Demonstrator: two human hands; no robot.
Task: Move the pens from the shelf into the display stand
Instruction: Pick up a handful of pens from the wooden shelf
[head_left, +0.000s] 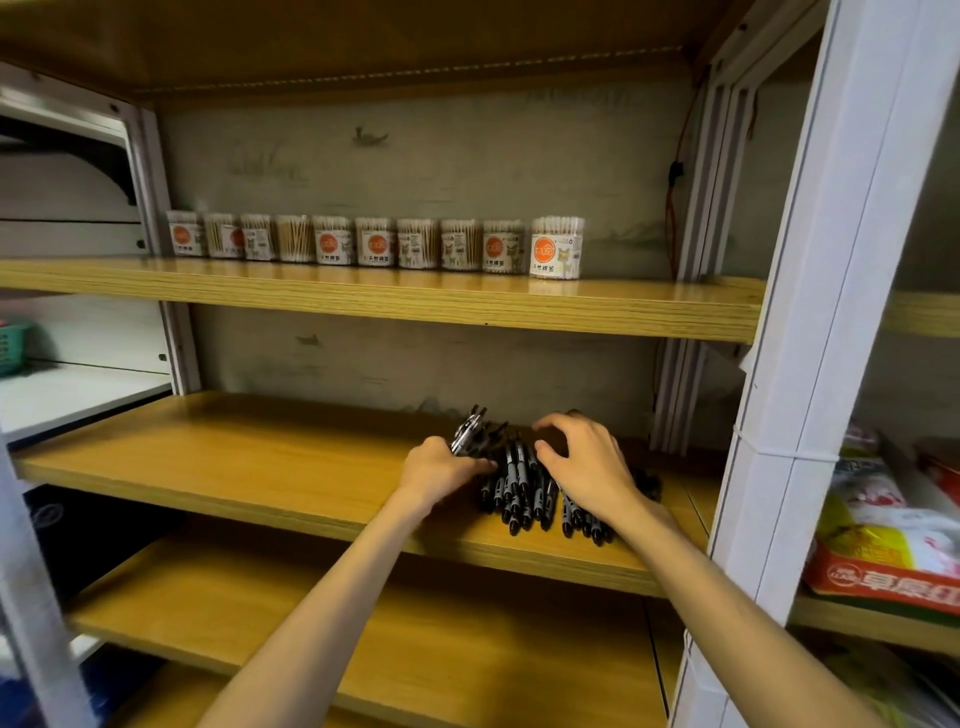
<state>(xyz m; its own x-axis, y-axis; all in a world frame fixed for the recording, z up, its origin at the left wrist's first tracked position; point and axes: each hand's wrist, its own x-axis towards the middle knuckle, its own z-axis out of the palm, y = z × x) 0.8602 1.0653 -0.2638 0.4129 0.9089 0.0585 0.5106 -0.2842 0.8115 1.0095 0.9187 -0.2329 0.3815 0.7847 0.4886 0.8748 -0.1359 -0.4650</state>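
Note:
A heap of several black pens (524, 493) lies on the middle wooden shelf (260, 462), towards its right end. My left hand (439, 470) grips a small bunch of pens (470, 431) whose tips stick up and away from me. My right hand (587, 467) hovers over the right side of the heap with its fingers curled downward, and I cannot see whether it holds a pen. No display stand is in view.
A row of several cotton-swab jars (374, 241) stands on the shelf above. A white upright post (810, 364) borders the shelf on the right, with packaged goods (893, 540) beyond it. Another wooden shelf (415, 654) lies below.

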